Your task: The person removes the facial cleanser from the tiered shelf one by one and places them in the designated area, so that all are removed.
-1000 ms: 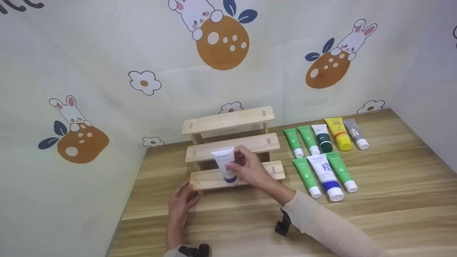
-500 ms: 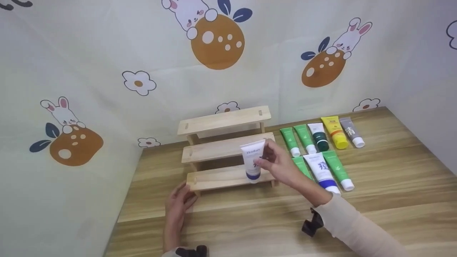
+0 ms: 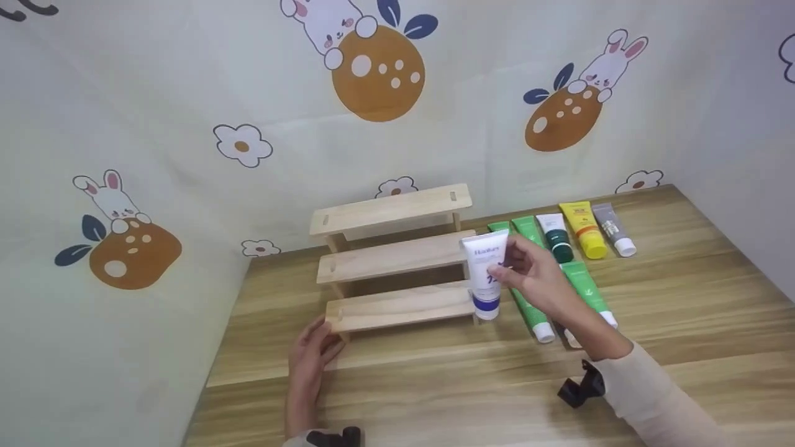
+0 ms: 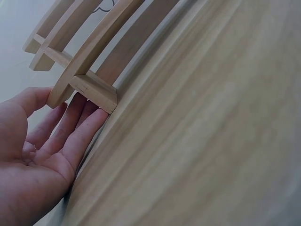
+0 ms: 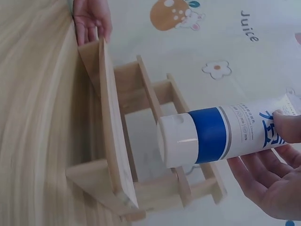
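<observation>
My right hand (image 3: 540,282) pinches a white squeeze tube (image 3: 481,261) with a dark blue band, thumb on the front and fingers behind. The tube is upright, cap down, and overlaps the right end of the lowest step of a three-tier wooden display shelf (image 3: 397,307). In the right wrist view, the tube's white cap (image 5: 178,140) points towards the shelf. My left hand (image 3: 307,360) holds the shelf's lower left corner. In the left wrist view, its thumb touches the end of the step board (image 4: 89,56), and the fingers lie under it against the leg.
Right of the shelf lie several tubes: a yellow one (image 3: 582,230), a grey one (image 3: 613,230), a white and dark green one (image 3: 555,237) and green ones (image 3: 587,290). My right hand and wrist partly cover the front ones. A printed cloth (image 3: 472,112) hangs behind the table (image 3: 435,385).
My right hand has carried the white tube rightwards, from the middle of the lowest step to its right end. My left hand stays at the shelf's left corner.
</observation>
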`<state>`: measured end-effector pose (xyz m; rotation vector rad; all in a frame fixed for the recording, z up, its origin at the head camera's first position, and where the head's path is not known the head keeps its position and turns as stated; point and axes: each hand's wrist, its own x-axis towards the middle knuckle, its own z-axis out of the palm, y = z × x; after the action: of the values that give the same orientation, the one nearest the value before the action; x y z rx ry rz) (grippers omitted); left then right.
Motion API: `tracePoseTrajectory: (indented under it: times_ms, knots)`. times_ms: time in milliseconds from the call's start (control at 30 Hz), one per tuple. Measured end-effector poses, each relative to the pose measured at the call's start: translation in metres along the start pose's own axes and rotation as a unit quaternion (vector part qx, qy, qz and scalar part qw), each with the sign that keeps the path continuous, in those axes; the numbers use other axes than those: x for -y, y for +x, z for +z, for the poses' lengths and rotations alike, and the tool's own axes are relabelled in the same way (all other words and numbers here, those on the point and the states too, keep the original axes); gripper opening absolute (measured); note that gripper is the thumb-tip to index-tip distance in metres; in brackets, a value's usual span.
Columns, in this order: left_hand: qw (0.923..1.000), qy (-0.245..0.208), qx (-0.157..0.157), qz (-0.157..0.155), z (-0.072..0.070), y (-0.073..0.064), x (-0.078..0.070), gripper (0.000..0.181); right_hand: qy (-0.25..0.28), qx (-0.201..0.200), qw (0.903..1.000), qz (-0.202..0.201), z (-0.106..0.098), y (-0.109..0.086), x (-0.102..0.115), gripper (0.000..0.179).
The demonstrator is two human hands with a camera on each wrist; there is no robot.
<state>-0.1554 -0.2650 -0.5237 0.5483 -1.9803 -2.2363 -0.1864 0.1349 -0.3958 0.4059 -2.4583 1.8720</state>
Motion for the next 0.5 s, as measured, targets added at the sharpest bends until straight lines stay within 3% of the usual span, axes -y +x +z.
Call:
tracePoseTrajectory:
  times_ms: [267, 500]
  knots:
    - [1.0000, 0.003, -0.004, -0.004, -0.001, 0.001, -0.001, 0.051, 0.011, -0.025, 0.9987, 0.043, -0.041, -0.001, -0.007, 0.037]
    - [0.9995, 0.025, -0.011, -0.014, 0.002, 0.001, -0.001, 0.053, 0.002, -0.061, 0.9973, 0.042, -0.078, -0.002, -0.016, 0.048]
